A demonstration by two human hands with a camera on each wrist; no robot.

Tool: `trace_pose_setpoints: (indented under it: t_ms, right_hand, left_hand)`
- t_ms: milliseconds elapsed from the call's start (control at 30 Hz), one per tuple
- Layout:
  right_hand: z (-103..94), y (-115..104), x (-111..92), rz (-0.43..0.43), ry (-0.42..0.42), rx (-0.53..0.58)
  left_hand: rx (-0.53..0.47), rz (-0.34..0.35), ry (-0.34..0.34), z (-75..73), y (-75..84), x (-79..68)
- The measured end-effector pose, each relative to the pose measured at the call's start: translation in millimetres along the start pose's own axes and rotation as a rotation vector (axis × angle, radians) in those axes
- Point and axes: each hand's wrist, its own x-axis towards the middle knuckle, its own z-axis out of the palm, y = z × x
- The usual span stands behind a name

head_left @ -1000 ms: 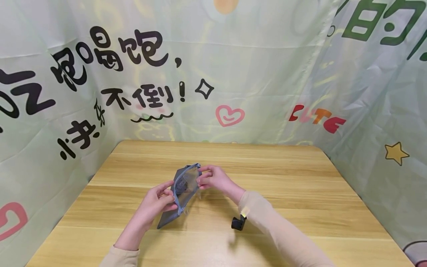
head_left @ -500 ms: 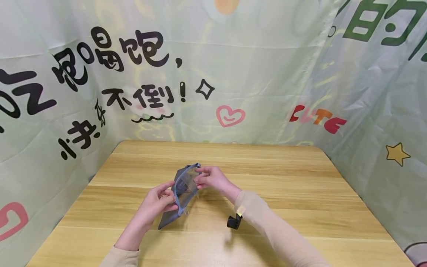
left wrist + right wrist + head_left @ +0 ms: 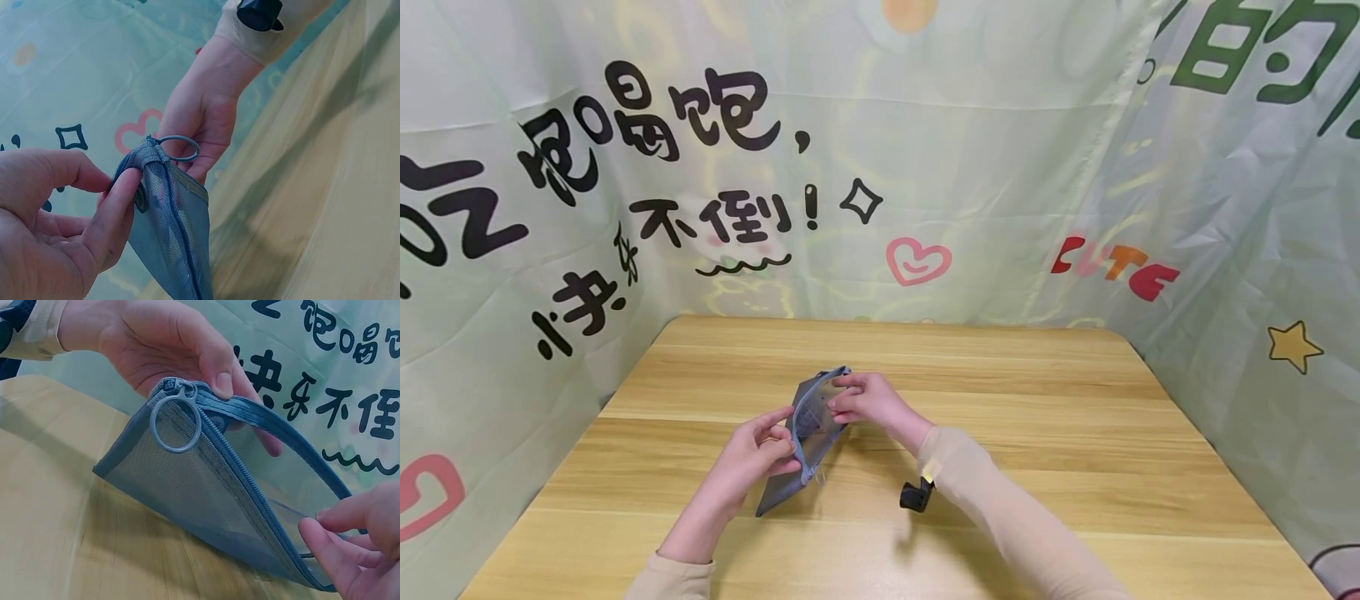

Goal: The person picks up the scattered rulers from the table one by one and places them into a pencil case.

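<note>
A blue-grey mesh zip pouch (image 3: 780,492) is tilted above the table, its zipped mouth spread apart. My left hand (image 3: 748,454) grips it by the near end of the mouth; in the right wrist view a ring zip pull (image 3: 177,425) hangs beside those fingers. My right hand (image 3: 876,400) is at the far part of the mouth, fingertips inside. Thumb and forefinger pinch what looks like a thin clear piece (image 3: 289,510), partly hidden by hand and pouch; its kind is unclear. Through the mesh a dark-lined shape shows faintly.
The wooden table (image 3: 1000,375) stretches beneath both hands. Printed cloth (image 3: 1000,167) hangs behind it and along both sides. A small black camera (image 3: 915,497) sticks out from the right sleeve, low over the tabletop.
My right hand has moved slightly left, deeper into the pouch's mouth, and its sleeve with it. A clear bit that hung below those fingers no longer shows there. The left hand stays in place.
</note>
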Motion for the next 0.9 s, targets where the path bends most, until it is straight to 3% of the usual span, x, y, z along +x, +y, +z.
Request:
trace_pose_setpoints:
  t_ms: [900]
  right_hand:
    - [0.3,1.4,0.8,0.022,0.021,-0.03]
  left_hand:
    - [0.003,-0.001,-0.013,0.6,1.5,-2.5]
